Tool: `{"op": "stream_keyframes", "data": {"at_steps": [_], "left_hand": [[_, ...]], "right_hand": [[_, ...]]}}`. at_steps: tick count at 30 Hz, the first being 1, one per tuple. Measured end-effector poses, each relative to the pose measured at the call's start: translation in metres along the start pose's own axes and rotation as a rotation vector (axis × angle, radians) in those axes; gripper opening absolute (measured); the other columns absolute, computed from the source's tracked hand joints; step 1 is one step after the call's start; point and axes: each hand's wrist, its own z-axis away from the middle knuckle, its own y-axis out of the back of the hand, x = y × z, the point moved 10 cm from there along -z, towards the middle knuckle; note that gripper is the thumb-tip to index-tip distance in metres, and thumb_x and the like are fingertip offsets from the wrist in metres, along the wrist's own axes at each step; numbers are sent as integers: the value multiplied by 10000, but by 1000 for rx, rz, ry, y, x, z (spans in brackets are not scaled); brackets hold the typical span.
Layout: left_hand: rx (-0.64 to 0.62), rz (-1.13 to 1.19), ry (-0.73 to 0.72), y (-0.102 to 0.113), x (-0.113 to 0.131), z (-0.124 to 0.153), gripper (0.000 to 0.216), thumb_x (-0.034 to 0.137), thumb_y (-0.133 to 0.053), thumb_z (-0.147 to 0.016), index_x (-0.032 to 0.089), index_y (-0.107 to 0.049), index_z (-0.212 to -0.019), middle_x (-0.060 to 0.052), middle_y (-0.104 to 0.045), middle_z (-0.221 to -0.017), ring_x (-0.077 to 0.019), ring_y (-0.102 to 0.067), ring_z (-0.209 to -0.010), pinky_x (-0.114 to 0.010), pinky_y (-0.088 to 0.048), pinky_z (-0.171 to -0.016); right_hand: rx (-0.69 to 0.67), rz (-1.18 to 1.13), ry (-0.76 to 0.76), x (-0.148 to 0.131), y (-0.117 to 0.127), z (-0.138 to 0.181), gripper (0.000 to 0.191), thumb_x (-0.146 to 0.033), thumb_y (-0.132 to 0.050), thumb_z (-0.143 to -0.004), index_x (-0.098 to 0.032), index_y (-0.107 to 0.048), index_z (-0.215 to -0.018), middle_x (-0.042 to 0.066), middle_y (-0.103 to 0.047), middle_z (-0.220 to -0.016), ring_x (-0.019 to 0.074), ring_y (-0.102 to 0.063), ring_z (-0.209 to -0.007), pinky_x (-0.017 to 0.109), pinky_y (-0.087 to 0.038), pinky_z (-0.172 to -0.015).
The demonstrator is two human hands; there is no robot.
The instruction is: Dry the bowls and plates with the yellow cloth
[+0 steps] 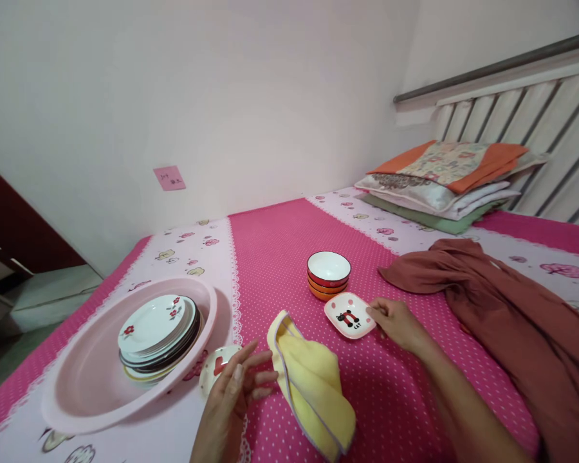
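Note:
My left hand (231,392) holds a small white dish with a red mark (215,372), fingers curled round its edge, just right of the pink basin (72,399). A folded yellow cloth (313,386) lies beside that hand on the pink dotted bedspread. My right hand (395,321) pinches the right edge of a small square white dish with a cat picture (349,315), which rests on the bedspread. Behind that dish stands a short stack of small bowls (328,275), the top one red outside and white inside.
The pink basin holds a leaning stack of floral plates (157,331). A brown cloth (502,308) sprawls at the right. Folded bedding (444,180) is piled at the back by a slatted headboard (535,109). The white wall carries a pink note (169,177).

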Motion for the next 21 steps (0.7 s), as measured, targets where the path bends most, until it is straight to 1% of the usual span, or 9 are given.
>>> {"op": "stream_keyframes", "data": {"at_steps": [3,6,10,13,15,18,21], "left_hand": [[57,8,-25,16,7,0,589,594,-705,-909,187,-668,-1333,-189,-766,-1242,-312,-763,-965,-433,-600,-857],[151,24,-70,37,18,1,542,551,-758,-878,191,-705,-1279,-164,-784,-1210,-282,-763,-939,-386,-619,-820],[261,50,-142,65,39,8,524,556,-811,-807,190,-760,-1178,-140,-805,-1147,-298,-767,-953,-387,-646,-827],[363,66,-191,88,54,18,513,545,-849,-753,218,-771,-1140,-116,-810,-1156,-272,-764,-928,-356,-657,-815],[404,74,-211,102,60,23,502,533,-861,-733,230,-772,-1123,-100,-813,-1148,-265,-760,-941,-343,-659,-815],[468,54,-227,121,61,29,455,514,-858,-748,224,-777,-1089,-80,-825,-1075,-245,-758,-942,-296,-648,-778],[542,31,-251,134,60,35,440,488,-897,-710,211,-784,-1033,-47,-823,-981,-199,-746,-872,-232,-614,-705]], "right_hand": [[43,27,-20,19,0,-5,256,-451,-618,-746,-240,-564,-612,-33,-550,-482,151,-510,-438,268,-364,-473],[41,35,-59,33,-5,-8,226,-412,-607,-776,-239,-572,-635,-35,-557,-456,155,-529,-397,260,-376,-447],[33,29,-97,46,-13,-9,202,-383,-591,-796,-237,-572,-658,-41,-551,-433,154,-551,-371,245,-389,-425],[36,25,-117,52,-17,-10,202,-393,-577,-797,-239,-567,-666,-37,-564,-446,158,-564,-370,249,-405,-422],[40,29,-125,54,-20,-10,222,-412,-574,-798,-243,-559,-655,-31,-573,-456,163,-571,-378,255,-417,-428],[43,50,-126,53,-22,-9,256,-442,-557,-813,-241,-571,-653,-17,-580,-455,173,-580,-397,268,-435,-450],[47,98,-121,49,-19,-7,306,-486,-546,-818,-242,-584,-637,2,-586,-459,192,-582,-412,293,-439,-467]]}}
